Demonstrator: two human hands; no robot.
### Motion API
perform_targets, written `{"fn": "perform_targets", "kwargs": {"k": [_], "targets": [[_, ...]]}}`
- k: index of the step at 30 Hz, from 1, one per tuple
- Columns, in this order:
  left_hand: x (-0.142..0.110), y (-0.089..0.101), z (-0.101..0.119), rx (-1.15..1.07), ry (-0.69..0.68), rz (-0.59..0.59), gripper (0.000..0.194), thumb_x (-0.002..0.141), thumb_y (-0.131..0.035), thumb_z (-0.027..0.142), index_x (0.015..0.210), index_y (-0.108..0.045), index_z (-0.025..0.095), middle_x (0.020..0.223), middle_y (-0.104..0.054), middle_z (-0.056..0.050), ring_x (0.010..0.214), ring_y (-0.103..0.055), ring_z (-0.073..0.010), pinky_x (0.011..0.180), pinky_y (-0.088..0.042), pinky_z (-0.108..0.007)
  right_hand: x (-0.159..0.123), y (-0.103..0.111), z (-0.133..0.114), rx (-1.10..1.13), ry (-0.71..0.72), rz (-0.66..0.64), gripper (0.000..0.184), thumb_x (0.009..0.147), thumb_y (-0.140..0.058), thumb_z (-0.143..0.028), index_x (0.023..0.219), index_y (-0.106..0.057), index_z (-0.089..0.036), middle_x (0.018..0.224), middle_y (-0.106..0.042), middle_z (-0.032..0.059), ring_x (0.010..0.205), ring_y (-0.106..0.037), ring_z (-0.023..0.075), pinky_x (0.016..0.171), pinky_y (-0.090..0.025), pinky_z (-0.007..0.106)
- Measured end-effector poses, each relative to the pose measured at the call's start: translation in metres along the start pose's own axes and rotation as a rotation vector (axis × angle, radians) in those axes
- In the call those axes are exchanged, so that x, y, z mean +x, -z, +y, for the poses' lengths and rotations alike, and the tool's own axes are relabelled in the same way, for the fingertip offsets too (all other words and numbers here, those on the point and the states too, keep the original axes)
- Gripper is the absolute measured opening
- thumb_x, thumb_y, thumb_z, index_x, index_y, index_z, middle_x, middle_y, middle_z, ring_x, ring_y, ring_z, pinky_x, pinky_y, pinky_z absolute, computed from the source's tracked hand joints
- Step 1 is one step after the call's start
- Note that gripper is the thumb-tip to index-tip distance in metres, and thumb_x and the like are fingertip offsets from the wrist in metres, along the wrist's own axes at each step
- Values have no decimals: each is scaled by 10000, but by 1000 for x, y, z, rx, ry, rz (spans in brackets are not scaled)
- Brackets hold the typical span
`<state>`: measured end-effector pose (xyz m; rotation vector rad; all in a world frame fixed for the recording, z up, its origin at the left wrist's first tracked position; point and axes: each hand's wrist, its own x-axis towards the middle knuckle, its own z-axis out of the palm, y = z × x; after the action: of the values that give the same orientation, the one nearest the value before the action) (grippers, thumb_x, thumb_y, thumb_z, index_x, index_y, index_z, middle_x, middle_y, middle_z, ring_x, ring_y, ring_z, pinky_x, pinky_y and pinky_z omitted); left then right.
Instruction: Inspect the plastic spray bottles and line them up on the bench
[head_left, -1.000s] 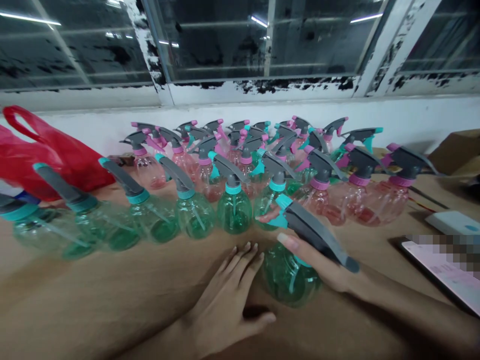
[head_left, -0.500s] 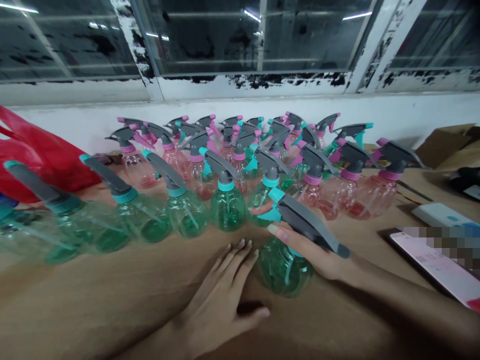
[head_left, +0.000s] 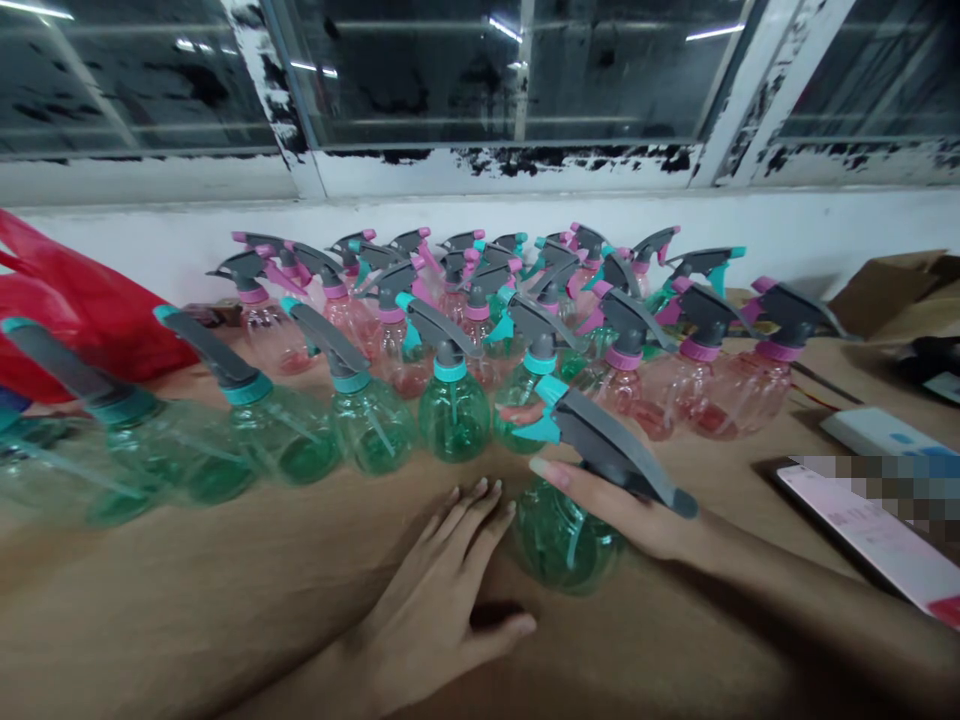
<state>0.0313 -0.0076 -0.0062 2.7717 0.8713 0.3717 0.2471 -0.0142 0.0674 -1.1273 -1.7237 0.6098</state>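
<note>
Green spray bottle (head_left: 555,548), 1 pc, approx. upright, just in front of bottle row (head_left: 454,418); our R hand (head_left: 631,517) grasps its neck. L hand (head_left: 442,592) spread, holding nothing. Risk: if we push fwd, row bottles may topple.

No lettering can be read; marks on the phone (head_left: 840,515) are blurred.

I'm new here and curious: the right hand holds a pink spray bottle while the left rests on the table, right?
Not quite: the head view shows the right hand holding a green spray bottle, not a pink one; the left hand does rest on the table.
</note>
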Motion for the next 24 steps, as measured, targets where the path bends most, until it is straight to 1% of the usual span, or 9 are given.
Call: {"fn": "perform_targets", "kwargs": {"k": [2, 4, 5, 9, 15, 18, 22, 24], "targets": [[0, 0, 0, -5, 2, 1, 755, 843, -564, 531, 1447, -256, 200, 1492, -281, -119, 1338, -295, -319, 1071, -251, -510, 0, 0, 0, 46, 12, -18, 313, 795, -616, -322, 1103, -620, -268, 950, -676, 18, 820, -639, 204, 754, -529, 362], [0, 0, -1, -9, 2, 4, 751, 842, -565, 529, 1446, -263, 200, 1492, -282, -116, 1338, -294, -322, 1070, -253, -514, 1, 0, 0, 57, 31, -17, 307, 788, -624, -301, 1093, -619, -271, 1012, -671, 18, 908, -630, 207, 829, -512, 367], [0, 0, -1, -10, 2, 3, 749, 842, -565, 529, 1444, -268, 198, 1492, -283, -115, 1339, -292, -322, 1069, -254, -515, 1, 0, 0, 51, 35, -15, 302, 786, -627, -301, 1087, -621, -274, 1003, -672, 17, 906, -630, 206, 832, -510, 368], [0, 0, 0, -15, 3, 6, 759, 838, -573, 532, 1442, -270, 186, 1491, -284, -120, 1343, -282, -322, 1066, -256, -521, 1, 0, 0, 21, 31, -6, 284, 787, -622, -316, 1066, -628, -266, 910, -664, 16, 793, -630, 194, 755, -517, 362], [0, 1, 0, -13, 10, -8, 755, 839, -570, 531, 1443, -269, 193, 1490, -282, -125, 1340, -290, -318, 1070, -248, -510, 1, 0, 1, 42, 41, -24, 256, 797, -620, -293, 1051, -615, -259, 924, -648, 17, 829, -620, 192, 786, -501, 364], [0, 1, 0, -7, 9, -12, 752, 846, -564, 532, 1442, -267, 184, 1490, -283, -127, 1347, -278, -310, 1075, -244, -500, 1, 1, 1, 40, 27, -28, 252, 802, -615, -303, 1051, -616, -264, 909, -643, 17, 813, -618, 193, 770, -499, 364], [0, 0, 0, 13, 1, -14, 746, 847, -559, 540, 1429, -285, 163, 1489, -283, -134, 1352, -266, -304, 1077, -247, -493, 1, 2, 0, 61, 46, -16, 252, 792, -618, -301, 1040, -627, -259, 882, -639, 13, 805, -619, 192, 754, -495, 352], [0, 0, 0, 27, 2, -17, 740, 844, -561, 541, 1418, -300, 155, 1487, -285, -138, 1349, -274, -303, 1076, -253, -492, 1, 2, -1, 40, 48, -17, 264, 788, -621, -309, 1048, -620, -263, 854, -630, 6, 774, -615, 187, 722, -499, 344]]}}
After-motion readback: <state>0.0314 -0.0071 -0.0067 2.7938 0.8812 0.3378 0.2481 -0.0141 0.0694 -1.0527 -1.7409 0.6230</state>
